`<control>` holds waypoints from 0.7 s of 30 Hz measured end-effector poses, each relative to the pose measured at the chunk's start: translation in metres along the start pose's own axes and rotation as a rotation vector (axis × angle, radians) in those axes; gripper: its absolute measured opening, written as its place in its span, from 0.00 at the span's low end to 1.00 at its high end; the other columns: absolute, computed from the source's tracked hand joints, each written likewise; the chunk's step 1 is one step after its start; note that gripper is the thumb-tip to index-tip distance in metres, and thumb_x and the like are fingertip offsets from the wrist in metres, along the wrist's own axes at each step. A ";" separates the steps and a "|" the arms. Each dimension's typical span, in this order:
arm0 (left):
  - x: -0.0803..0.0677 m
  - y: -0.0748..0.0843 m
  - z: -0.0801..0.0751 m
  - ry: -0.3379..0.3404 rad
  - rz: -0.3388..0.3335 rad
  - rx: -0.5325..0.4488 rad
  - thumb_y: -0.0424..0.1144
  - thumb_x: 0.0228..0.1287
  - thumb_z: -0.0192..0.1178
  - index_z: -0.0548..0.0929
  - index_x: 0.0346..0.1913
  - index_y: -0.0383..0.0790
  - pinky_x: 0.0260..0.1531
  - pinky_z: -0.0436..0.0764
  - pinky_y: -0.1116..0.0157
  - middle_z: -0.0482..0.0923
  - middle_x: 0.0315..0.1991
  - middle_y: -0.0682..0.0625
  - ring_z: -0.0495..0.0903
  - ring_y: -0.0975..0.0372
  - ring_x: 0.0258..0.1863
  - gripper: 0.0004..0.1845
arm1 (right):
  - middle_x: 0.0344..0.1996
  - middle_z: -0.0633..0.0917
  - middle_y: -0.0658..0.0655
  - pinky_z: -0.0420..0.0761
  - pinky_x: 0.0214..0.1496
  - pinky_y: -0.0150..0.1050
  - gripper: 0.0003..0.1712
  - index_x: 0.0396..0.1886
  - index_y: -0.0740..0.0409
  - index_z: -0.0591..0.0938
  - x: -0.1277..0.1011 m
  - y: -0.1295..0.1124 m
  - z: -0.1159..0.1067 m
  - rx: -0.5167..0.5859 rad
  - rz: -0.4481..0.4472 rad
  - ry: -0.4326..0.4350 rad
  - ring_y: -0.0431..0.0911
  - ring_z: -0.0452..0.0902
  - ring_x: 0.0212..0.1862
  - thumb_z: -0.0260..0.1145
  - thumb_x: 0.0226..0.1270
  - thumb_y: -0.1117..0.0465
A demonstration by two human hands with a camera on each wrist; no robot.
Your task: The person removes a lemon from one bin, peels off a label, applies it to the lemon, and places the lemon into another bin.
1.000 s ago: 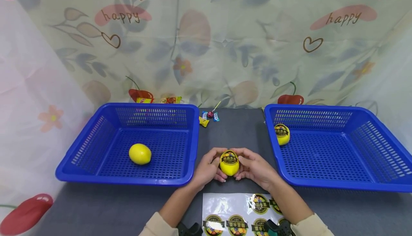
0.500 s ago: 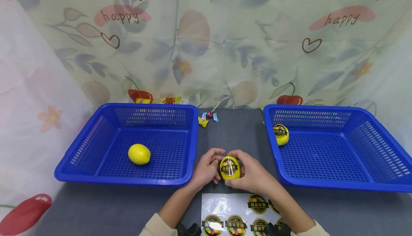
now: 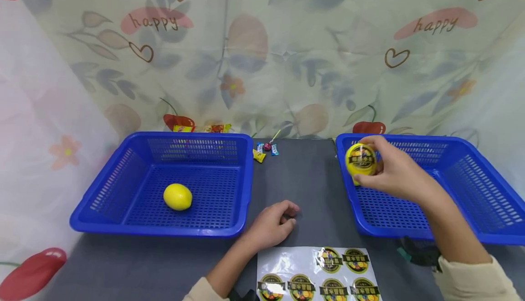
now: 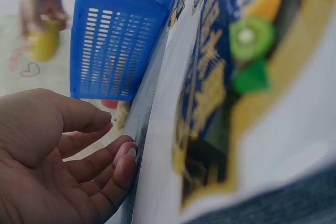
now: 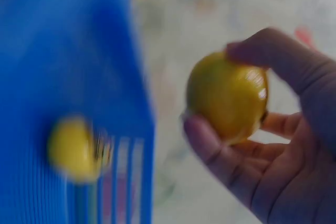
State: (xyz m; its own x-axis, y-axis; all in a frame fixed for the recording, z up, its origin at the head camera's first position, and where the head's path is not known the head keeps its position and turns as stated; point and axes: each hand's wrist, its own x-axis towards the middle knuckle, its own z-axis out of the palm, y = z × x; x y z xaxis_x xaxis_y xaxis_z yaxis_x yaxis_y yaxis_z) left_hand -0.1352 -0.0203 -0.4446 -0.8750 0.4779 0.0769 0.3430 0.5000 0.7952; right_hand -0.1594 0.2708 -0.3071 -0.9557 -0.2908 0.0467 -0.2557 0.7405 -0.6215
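My right hand (image 3: 399, 168) grips a yellow lemon (image 3: 361, 158) between thumb and fingers, above the left rim of the right blue basket (image 3: 393, 235). A round black-and-gold sticker faces up on this lemon. In the right wrist view, the held lemon (image 5: 226, 98) is apart from another stickered lemon (image 5: 73, 150) inside the basket; in the head view, the held one mostly hides it. My left hand (image 3: 272, 223) rests on the dark table behind the sticker sheet (image 3: 293, 255), fingers loosely bent, holding nothing. The left wrist view shows this hand (image 4: 68, 156) with its palm visible.
In the left blue basket (image 3: 160, 229) lies one plain lemon (image 3: 177, 196). Small wrapped candies (image 3: 259, 156) and a lollipop (image 3: 267, 146) sit between the baskets at the back. A patterned curtain (image 3: 283, 54) hangs behind the table.
My right hand took the stickered lemon from between both hands and carried it rightward, over the right basket's edge. The left hand let go and stayed near the middle, slightly lower.
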 end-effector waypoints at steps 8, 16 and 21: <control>0.001 -0.003 0.004 0.010 0.011 0.020 0.30 0.63 0.62 0.84 0.48 0.37 0.38 0.77 0.67 0.82 0.42 0.47 0.77 0.66 0.33 0.11 | 0.36 0.76 0.65 0.79 0.29 0.46 0.42 0.63 0.75 0.58 0.030 0.095 -0.039 -0.109 0.189 -0.266 0.49 0.75 0.30 0.72 0.59 0.63; 0.002 -0.006 0.005 0.049 0.037 0.022 0.29 0.63 0.60 0.85 0.45 0.37 0.34 0.74 0.68 0.80 0.37 0.49 0.72 0.68 0.30 0.09 | 0.47 0.71 0.73 0.84 0.34 0.47 0.41 0.62 0.75 0.59 0.050 0.119 -0.019 -0.057 0.301 -0.410 0.54 0.77 0.36 0.72 0.58 0.63; 0.002 -0.006 0.003 0.055 0.026 0.018 0.29 0.64 0.60 0.85 0.45 0.37 0.34 0.73 0.68 0.79 0.35 0.50 0.71 0.68 0.29 0.09 | 0.50 0.70 0.75 0.84 0.34 0.48 0.41 0.63 0.74 0.59 0.057 0.118 -0.012 -0.062 0.286 -0.396 0.56 0.76 0.38 0.73 0.58 0.64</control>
State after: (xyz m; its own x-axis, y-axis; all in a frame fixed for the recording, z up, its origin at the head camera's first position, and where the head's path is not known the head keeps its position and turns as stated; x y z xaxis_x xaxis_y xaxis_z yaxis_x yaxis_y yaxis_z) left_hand -0.1382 -0.0199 -0.4515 -0.8831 0.4506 0.1311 0.3717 0.5012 0.7814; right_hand -0.2462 0.3486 -0.3689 -0.8631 -0.2698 -0.4269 -0.0112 0.8553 -0.5180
